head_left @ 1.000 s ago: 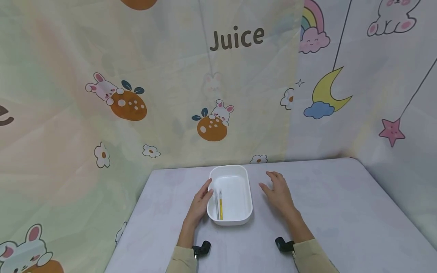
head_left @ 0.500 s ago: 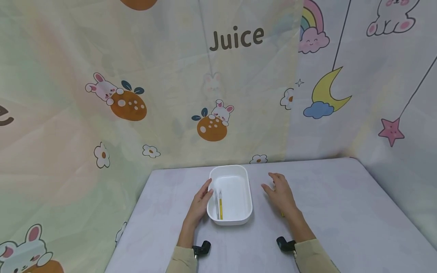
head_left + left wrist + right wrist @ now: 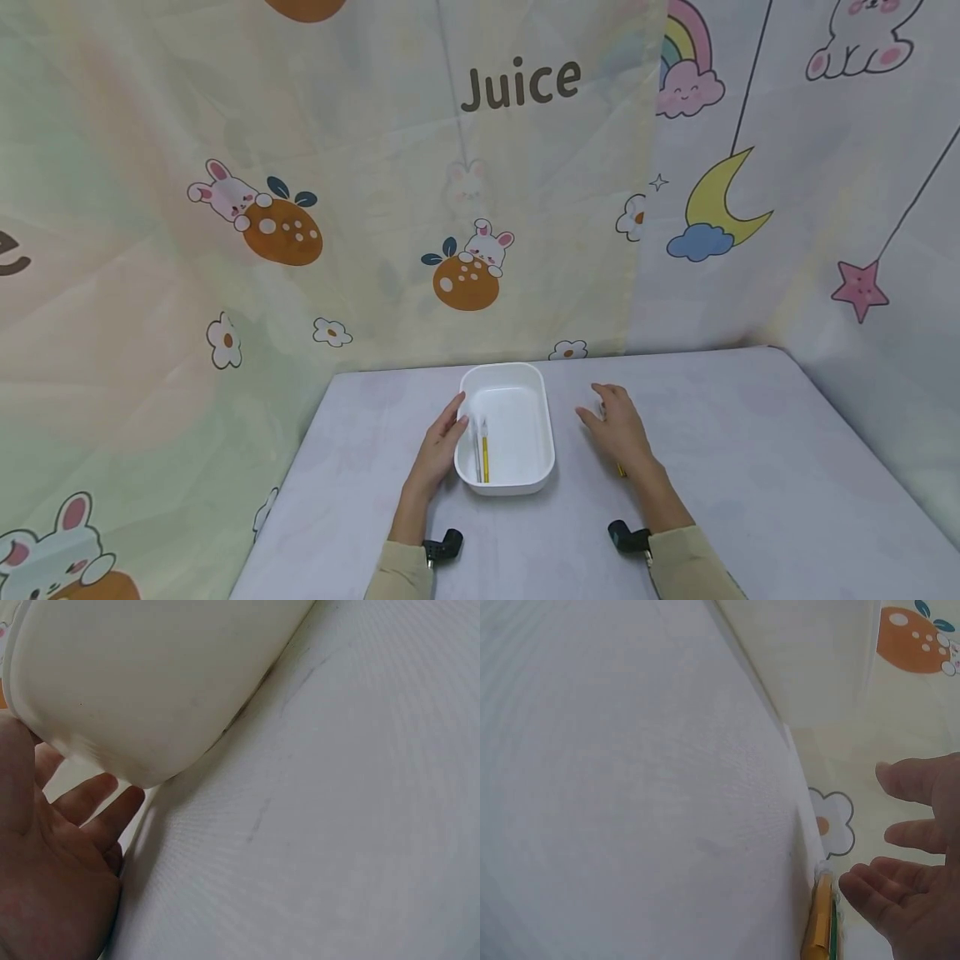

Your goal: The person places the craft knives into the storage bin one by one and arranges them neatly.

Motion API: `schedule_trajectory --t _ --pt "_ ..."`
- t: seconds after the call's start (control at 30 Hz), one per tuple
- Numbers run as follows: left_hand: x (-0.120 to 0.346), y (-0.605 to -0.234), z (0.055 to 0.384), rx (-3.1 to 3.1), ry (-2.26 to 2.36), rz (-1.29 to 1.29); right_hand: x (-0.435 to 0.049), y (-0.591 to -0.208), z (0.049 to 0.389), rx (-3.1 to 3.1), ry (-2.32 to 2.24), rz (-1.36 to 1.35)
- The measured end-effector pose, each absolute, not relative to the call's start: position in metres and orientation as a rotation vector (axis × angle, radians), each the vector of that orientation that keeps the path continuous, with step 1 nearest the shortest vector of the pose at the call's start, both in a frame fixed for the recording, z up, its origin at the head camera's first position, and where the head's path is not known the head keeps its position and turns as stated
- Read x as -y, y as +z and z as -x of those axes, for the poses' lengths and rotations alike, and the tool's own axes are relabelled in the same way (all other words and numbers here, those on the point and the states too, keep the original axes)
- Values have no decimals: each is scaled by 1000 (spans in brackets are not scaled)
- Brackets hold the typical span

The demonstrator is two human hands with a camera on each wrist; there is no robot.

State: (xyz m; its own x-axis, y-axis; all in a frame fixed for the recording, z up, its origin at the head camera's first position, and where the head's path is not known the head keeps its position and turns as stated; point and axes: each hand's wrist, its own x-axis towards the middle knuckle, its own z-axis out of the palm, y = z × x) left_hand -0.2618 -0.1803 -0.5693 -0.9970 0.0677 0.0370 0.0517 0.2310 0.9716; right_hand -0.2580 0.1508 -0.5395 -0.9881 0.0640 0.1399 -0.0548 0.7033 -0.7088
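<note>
White tray (image 3: 521,446) is on the table (image 3: 742,467), low centre of the frame, long sides running up the picture. Its far rim sits just beside the table's back edge; near rim is well apart from the frame bottom. Inside, against the left wall and lower half: yellow pen (image 3: 486,458) and grey-white pen (image 3: 477,458), side by side, tips up-frame. Rest of the tray floor to their right shows white.

Left hand (image 3: 437,450) lies along the tray's left wall, thumb and fingertips touching that one side, fingers fairly straight and apart; left wrist view has the fingers at a lower tray corner. No pinch on it.

Right hand (image 3: 618,429) is right of the tray, a strip of tabletop between. Thumb and fingers spread, loosely bent, gripping nothing. Yellow stick (image 3: 820,919) with a whitish end is just beside its fingers, green strip (image 3: 834,930) next to it; can't tell if fingers touch. Head view mostly hides it under the hand.

Table edges: left one slants down to lower left, right one to lower right. More tabletop right of the right arm than left of the left arm. Printed backdrop (image 3: 375,208) fills the upper frame behind the back edge.
</note>
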Motion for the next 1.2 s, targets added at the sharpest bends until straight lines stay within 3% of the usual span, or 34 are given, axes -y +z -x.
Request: schedule_trajectory --t 1.2 --pt "181 -570 262 -2449 1933 -127 -144 -542 252 2944 828 -169"
